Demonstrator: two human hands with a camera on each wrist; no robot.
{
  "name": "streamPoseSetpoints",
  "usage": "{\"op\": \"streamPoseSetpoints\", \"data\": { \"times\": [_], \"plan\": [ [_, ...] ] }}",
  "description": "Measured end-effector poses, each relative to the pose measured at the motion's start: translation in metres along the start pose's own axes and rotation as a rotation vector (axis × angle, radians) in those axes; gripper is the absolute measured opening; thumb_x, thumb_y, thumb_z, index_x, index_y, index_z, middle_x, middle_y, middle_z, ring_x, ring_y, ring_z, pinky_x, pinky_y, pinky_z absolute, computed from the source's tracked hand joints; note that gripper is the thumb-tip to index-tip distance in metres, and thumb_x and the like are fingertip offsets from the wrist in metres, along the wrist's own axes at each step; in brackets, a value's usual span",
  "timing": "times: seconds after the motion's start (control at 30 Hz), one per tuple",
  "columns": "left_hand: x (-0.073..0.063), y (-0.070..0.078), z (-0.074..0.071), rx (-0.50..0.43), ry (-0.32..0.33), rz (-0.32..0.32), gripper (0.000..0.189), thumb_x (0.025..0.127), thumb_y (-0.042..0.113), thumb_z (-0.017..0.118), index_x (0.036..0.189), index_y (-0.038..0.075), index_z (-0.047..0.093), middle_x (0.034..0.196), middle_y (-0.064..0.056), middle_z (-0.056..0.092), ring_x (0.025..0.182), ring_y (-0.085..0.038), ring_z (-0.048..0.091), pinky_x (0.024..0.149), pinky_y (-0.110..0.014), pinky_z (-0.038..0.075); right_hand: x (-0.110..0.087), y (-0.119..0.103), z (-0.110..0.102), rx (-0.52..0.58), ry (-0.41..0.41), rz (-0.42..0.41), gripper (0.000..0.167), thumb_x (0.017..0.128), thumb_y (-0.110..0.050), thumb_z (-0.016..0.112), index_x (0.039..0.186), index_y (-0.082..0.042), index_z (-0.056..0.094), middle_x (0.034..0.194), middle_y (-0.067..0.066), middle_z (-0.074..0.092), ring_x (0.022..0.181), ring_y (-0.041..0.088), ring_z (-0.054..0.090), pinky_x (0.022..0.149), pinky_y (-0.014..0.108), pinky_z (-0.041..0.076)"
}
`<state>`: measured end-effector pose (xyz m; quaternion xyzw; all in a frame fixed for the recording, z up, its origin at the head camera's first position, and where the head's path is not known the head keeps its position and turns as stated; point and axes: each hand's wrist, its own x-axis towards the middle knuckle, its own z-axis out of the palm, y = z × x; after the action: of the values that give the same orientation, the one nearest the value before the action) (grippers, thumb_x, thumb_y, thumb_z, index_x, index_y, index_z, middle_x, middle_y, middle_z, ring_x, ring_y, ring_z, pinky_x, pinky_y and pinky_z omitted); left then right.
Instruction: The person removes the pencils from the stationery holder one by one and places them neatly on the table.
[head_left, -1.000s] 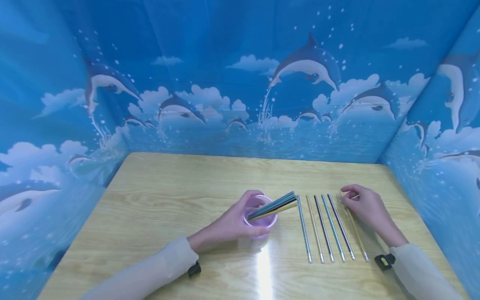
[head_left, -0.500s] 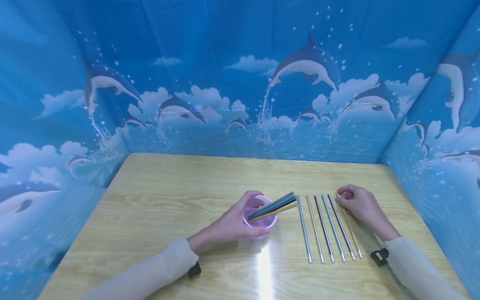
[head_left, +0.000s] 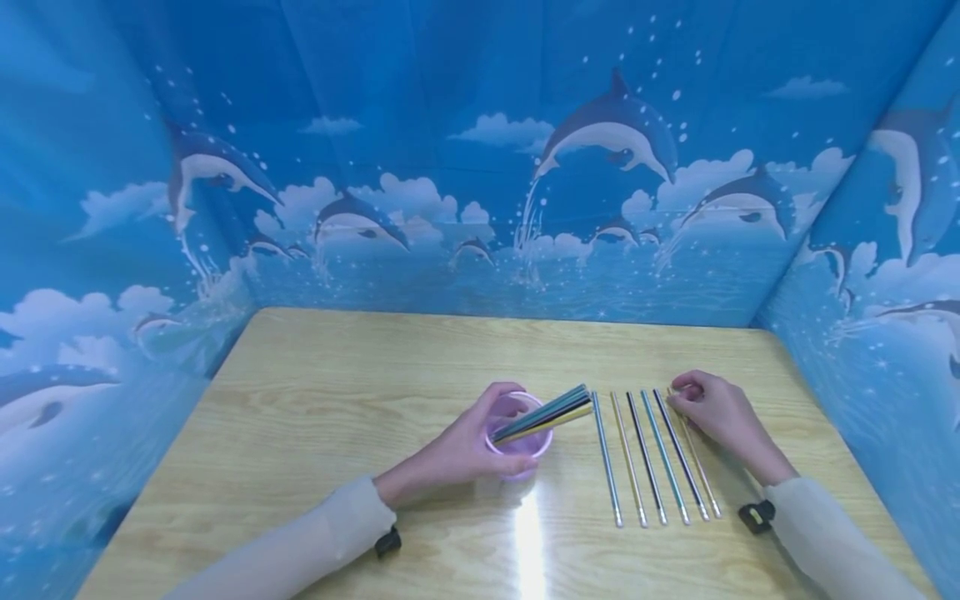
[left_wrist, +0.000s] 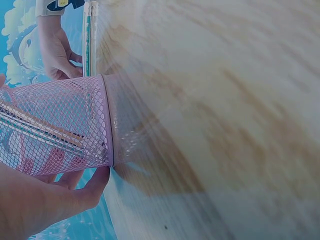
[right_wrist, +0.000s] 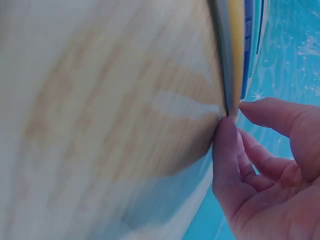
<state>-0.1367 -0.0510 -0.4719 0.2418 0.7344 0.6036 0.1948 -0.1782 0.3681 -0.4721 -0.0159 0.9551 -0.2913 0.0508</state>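
On the desk (head_left: pixel 337 375) | left hand (head_left: pixel 470 439) grips cup (left_wrist: pixel 65 95), pencil bundle (head_left: pixel 543 417) leaning inside | beside it, five pencils (head_left: pixel 646 458) in a row | yellow pencil (head_left: pixel 702 471), shifted left since a second ago, extends the row to six, far end pinched by right hand (head_left: pixel 722 414) | no writing legible

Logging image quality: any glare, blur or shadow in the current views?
Head: a bright glare streak on the table; left wrist: the table's grain smeared, the mesh cup crisper; right wrist: the yellow pencil soft-edged, a shadow on the table beside the right hand.
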Motion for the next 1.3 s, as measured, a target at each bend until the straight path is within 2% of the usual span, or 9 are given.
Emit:
{"op": "streamPoseSetpoints", "data": {
  "times": [0.1, 0.27, 0.37, 0.5, 0.7, 0.83, 0.97, 1.1, 1.3],
  "plan": [
    [-0.001, 0.0, 0.001, -0.002, 0.002, -0.011, 0.09, 0.087, 0.024, 0.095, 0.157, 0.037, 0.041, 0.146, 0.006, 0.063, 0.14, -0.021, 0.058, 0.118, -0.055, 0.045, -0.007, -0.002, 0.0, -0.006, 0.017, -0.012, 0.039, 0.104, -0.019, 0.073, 0.128, 0.01, 0.065, 0.108, 0.021, 0.073, 0.102, 0.043, 0.07, 0.09, 0.064, 0.058],
    [-0.001, 0.0, 0.001, 0.002, 0.004, -0.016, 0.09, 0.087, 0.026, 0.095, 0.158, 0.038, 0.041, 0.146, 0.007, 0.062, 0.14, -0.02, 0.058, 0.119, -0.057, 0.044, -0.017, -0.009, -0.001, 0.015, 0.055, -0.026, 0.038, 0.106, -0.021, 0.07, 0.13, 0.009, 0.066, 0.112, 0.022, 0.073, 0.104, 0.045, 0.072, 0.092, 0.064, 0.059],
    [0.0, -0.001, 0.001, 0.004, 0.0, -0.007, 0.09, 0.087, 0.026, 0.095, 0.158, 0.038, 0.04, 0.146, 0.007, 0.062, 0.14, -0.02, 0.058, 0.119, -0.057, 0.044, -0.023, -0.014, -0.001, 0.027, 0.092, -0.039, 0.033, 0.106, -0.019, 0.069, 0.128, 0.006, 0.069, 0.111, 0.019, 0.074, 0.101, 0.04, 0.074, 0.09, 0.058, 0.061],
    [0.001, -0.002, 0.001, -0.003, -0.006, 0.0, 0.089, 0.087, 0.025, 0.095, 0.157, 0.037, 0.041, 0.147, 0.006, 0.062, 0.14, -0.021, 0.058, 0.118, -0.057, 0.045, -0.033, -0.025, 0.001, 0.056, 0.129, -0.038, 0.028, 0.105, -0.017, 0.069, 0.126, 0.001, 0.071, 0.11, 0.014, 0.075, 0.099, 0.034, 0.073, 0.082, 0.043, 0.06],
    [0.001, -0.001, 0.0, 0.007, 0.001, -0.003, 0.09, 0.087, 0.027, 0.095, 0.158, 0.038, 0.041, 0.146, 0.006, 0.062, 0.139, -0.02, 0.058, 0.118, -0.058, 0.044, -0.048, -0.05, 0.006, 0.131, 0.141, -0.033, 0.027, 0.107, -0.022, 0.07, 0.126, -0.003, 0.073, 0.112, 0.012, 0.076, 0.1, 0.029, 0.07, 0.075, 0.031, 0.058],
    [0.0, 0.001, 0.0, 0.016, 0.011, -0.013, 0.09, 0.086, 0.026, 0.096, 0.157, 0.037, 0.042, 0.146, 0.005, 0.063, 0.139, -0.022, 0.059, 0.118, -0.056, 0.045, -0.058, -0.066, 0.009, 0.234, 0.147, -0.054, 0.027, 0.108, -0.022, 0.071, 0.127, -0.003, 0.073, 0.109, 0.011, 0.076, 0.093, 0.02, 0.069, 0.069, 0.025, 0.059],
    [0.0, 0.002, 0.0, 0.019, 0.016, -0.008, 0.089, 0.086, 0.025, 0.096, 0.157, 0.036, 0.042, 0.145, 0.003, 0.063, 0.138, -0.022, 0.059, 0.116, -0.054, 0.048, -0.068, -0.083, 0.014, 0.389, 0.131, -0.121, 0.025, 0.108, -0.017, 0.072, 0.126, 0.0, 0.072, 0.107, 0.012, 0.075, 0.089, 0.013, 0.068, 0.071, 0.024, 0.061],
    [0.001, 0.001, 0.0, 0.011, 0.007, -0.002, 0.089, 0.086, 0.025, 0.095, 0.156, 0.037, 0.042, 0.145, 0.003, 0.063, 0.137, -0.022, 0.06, 0.114, -0.051, 0.05, -0.076, -0.102, 0.02, 0.497, 0.077, -0.195, 0.02, 0.107, -0.012, 0.072, 0.124, 0.0, 0.072, 0.105, 0.011, 0.072, 0.091, 0.014, 0.069, 0.073, 0.026, 0.064],
    [0.001, -0.002, 0.0, 0.014, 0.004, 0.005, 0.088, 0.087, 0.026, 0.095, 0.157, 0.037, 0.041, 0.145, 0.003, 0.063, 0.138, -0.022, 0.06, 0.114, -0.051, 0.05, -0.08, -0.125, 0.033, 0.567, 0.037, -0.253, 0.021, 0.104, -0.012, 0.077, 0.121, -0.001, 0.072, 0.103, 0.009, 0.071, 0.091, 0.018, 0.069, 0.074, 0.027, 0.064]
  ]
}}
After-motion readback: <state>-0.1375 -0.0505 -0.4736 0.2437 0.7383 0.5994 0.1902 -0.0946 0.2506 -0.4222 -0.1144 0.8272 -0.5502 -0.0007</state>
